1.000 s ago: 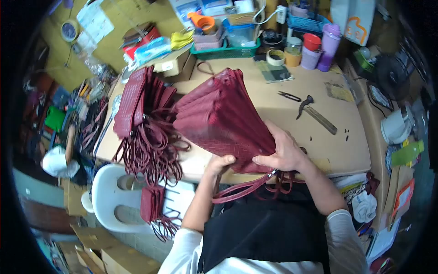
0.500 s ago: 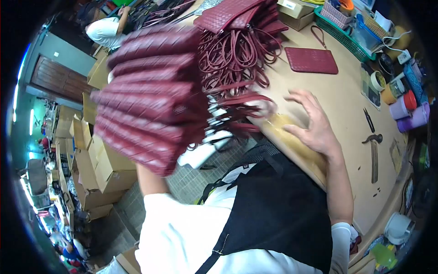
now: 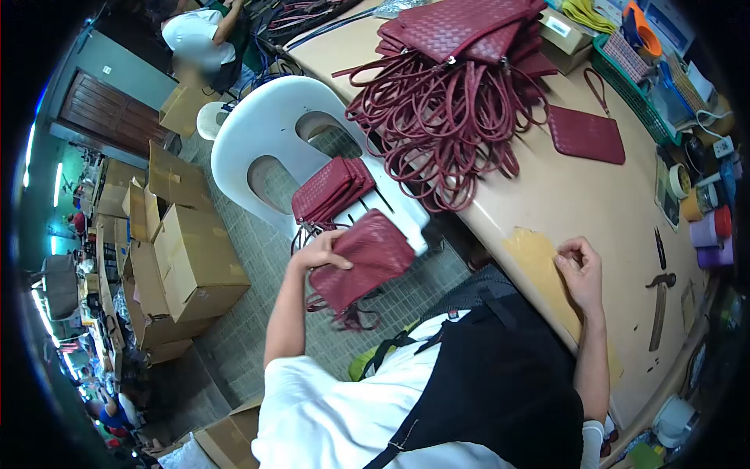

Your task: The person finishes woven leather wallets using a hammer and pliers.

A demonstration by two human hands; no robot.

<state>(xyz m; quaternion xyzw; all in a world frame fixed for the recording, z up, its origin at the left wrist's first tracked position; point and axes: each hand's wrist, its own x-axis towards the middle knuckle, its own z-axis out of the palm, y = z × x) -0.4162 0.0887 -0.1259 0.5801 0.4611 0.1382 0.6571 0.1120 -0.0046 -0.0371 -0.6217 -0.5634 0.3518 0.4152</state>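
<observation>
My left hand (image 3: 322, 252) grips a dark red woven wristlet pouch (image 3: 366, 258) by its near side, its straps hanging below. Just beyond it, a small stack of the same pouches (image 3: 332, 187) lies on the seat of a white plastic chair (image 3: 234, 148). My right hand (image 3: 580, 270) is above the table edge with fingers curled in and nothing visible in them. Beneath it, a tan paper-like patch (image 3: 539, 266) covers the edge. A large pile of red pouches (image 3: 469, 31) sits on the table, with many looped straps (image 3: 453, 117) draping over the side.
A single pouch (image 3: 586, 134) lies flat on the table (image 3: 539, 199). To the right are a hammer (image 3: 660, 313), a pliers-like tool (image 3: 660, 248) and a green basket (image 3: 637, 94). Cardboard boxes (image 3: 195, 258) stand at left. Another person (image 3: 199, 35) is at the far end.
The big bundle of pouches in my left hand is gone from it; a stack now lies on the chair and one pouch is in that hand. My right hand's spread fingers have curled.
</observation>
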